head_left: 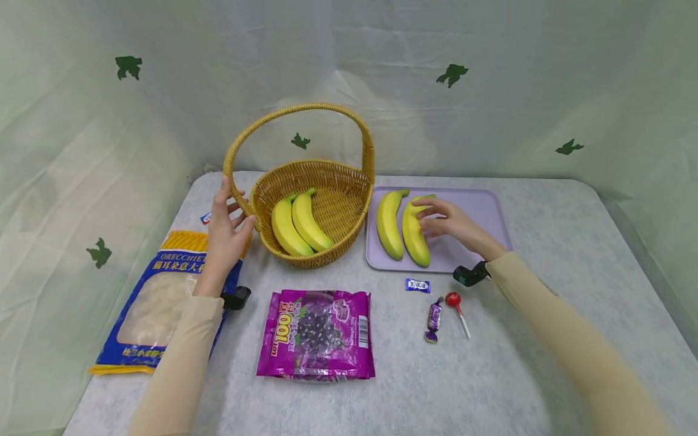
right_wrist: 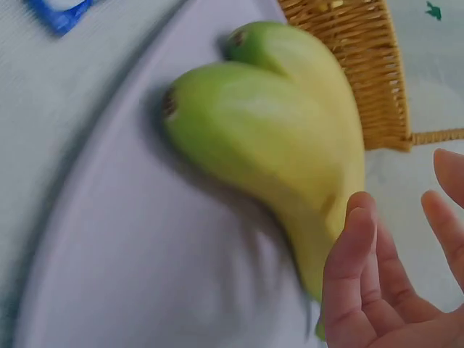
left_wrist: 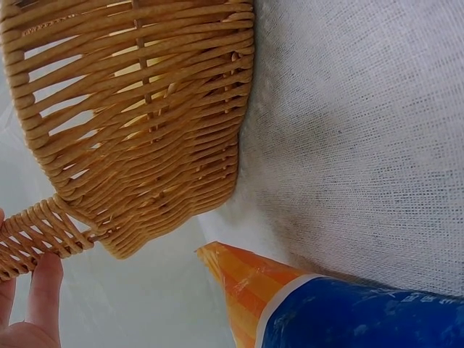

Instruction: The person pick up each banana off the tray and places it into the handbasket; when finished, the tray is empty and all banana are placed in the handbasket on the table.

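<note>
A woven basket (head_left: pixel 338 251) with a tall arched handle stands at the back left, and two bananas (head_left: pixel 291 233) lie inside it. My left hand (head_left: pixel 226 233) holds the handle near its left base; in the left wrist view the thumb and a finger (left_wrist: pixel 47 290) lie along the wicker handle (left_wrist: pixel 43 232). On a light purple tray (head_left: pixel 474 209) beside the basket lie two more bananas. Over the right-hand banana (head_left: pixel 415 242) hovers my right hand (head_left: pixel 449 224), fingers spread and slightly bent. The right wrist view shows its fingertips close to the banana's stem end (right_wrist: pixel 312 246).
A blue and yellow pasta bag (head_left: pixel 163 303) lies under my left forearm, with a small wrapper (head_left: pixel 205 218) behind it. A purple candy bag (head_left: pixel 319 336) lies in front of the basket. Near the tray are a blue wrapped candy (head_left: pixel 417 285), a purple candy (head_left: pixel 433 320) and a red lollipop (head_left: pixel 454 300).
</note>
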Demonstrator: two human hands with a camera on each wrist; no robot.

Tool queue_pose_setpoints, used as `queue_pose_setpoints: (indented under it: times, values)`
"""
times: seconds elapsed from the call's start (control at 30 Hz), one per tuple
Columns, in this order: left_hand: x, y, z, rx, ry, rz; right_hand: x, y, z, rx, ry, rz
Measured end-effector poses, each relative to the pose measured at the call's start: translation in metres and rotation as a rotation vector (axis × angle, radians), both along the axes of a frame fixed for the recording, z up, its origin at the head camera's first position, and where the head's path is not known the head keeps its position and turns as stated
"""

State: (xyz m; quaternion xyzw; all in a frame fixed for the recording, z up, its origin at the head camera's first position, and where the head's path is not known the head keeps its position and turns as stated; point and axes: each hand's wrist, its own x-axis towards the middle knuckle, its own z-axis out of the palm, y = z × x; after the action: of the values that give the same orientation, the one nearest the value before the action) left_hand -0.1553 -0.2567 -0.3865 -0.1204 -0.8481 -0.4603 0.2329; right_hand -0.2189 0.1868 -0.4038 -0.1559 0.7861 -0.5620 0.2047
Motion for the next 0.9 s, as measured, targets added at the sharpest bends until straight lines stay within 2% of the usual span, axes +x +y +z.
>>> queue_pose_setpoints:
  times: [0.2,0.47,0.7,0.9]
  values:
    - [0.001,-0.001,0.000,0.008,-0.002,0.004,0.003,0.006,-0.008,0.047,-0.027,-0.001]
    - [0.000,-0.001,0.000,-0.004,0.007,0.002,0.002,-0.003,-0.014,0.157,-0.014,0.035]
    - [0.001,0.000,0.001,-0.010,0.010,0.001,-0.002,-0.012,-0.012,0.272,0.044,0.017]
    - [0.001,0.002,0.002,-0.009,-0.012,0.010,-0.004,-0.016,-0.012,0.291,0.057,-0.005]
